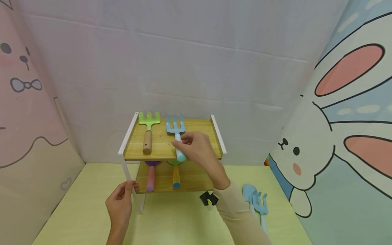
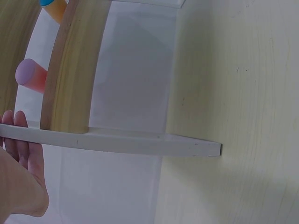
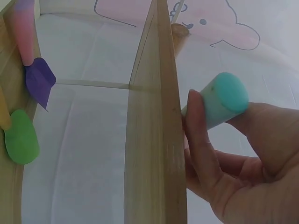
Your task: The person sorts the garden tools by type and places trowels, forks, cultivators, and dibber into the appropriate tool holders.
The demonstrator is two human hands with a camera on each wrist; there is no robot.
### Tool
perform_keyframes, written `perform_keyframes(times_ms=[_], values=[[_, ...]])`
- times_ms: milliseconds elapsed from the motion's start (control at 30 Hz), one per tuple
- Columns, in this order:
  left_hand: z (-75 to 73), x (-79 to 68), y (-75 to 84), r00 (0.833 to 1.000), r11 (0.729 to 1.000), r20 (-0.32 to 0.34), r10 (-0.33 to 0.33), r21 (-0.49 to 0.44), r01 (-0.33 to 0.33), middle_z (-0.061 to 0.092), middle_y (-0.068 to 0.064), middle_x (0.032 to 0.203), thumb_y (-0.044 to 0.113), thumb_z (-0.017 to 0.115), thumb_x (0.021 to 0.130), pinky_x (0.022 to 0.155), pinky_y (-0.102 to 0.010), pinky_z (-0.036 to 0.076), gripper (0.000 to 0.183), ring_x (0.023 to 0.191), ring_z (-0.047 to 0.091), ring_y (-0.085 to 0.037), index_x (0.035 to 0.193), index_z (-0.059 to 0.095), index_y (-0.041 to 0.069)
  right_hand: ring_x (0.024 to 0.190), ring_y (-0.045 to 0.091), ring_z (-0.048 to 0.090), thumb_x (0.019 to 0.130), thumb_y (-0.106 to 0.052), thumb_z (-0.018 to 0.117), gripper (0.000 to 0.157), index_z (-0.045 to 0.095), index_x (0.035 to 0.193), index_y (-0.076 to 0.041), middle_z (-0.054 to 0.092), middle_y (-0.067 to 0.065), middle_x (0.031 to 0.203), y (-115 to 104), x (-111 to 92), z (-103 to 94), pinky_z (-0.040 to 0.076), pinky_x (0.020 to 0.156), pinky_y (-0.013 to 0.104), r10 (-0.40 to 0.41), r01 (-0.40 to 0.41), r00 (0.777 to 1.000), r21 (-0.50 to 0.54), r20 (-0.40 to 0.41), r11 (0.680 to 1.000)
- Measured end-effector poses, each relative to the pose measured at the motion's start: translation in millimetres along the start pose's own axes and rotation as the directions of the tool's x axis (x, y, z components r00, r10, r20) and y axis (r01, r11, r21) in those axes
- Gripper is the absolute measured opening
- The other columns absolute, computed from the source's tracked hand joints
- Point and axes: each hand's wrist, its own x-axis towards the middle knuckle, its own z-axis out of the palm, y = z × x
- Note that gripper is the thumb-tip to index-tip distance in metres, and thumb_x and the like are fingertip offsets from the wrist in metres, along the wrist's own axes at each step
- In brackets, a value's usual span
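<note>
A two-tier wooden shelf rack with white metal sides stands on the table. On its upper board, my right hand pinches the pale handle of a blue hand fork, thumb on one side and fingers on the other. The handle's turquoise end sticks out past the board's front edge. Left of it lies a green hand fork with a wooden handle. My left hand holds the rack's white front-left leg, its fingertips showing beyond the leg in the left wrist view.
The lower board holds a purple trowel with a pink handle and a green trowel with an orange handle. A blue shovel and another blue fork lie on the table at right. A black piece shows by the rack's right leg.
</note>
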Motion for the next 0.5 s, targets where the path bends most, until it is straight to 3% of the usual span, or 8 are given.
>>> perform_keyframes(times_ms=[500], values=[[0.4,-0.7,0.1,1.0,1.0,-0.007,0.006,-0.019,-0.006,0.077,0.001,0.083,0.004,0.063,0.102,0.079,-0.015,0.055,0.022,0.076,0.074,-0.007,0.099,0.07,-0.016,0.094,0.027,0.074,0.096,-0.019,0.075,0.03,0.075,0.111,0.007,0.076,0.019,0.103,-7,14,18.1,0.061,0.079,0.034,-0.078,0.058,0.992,-0.191,-0.1,0.98]])
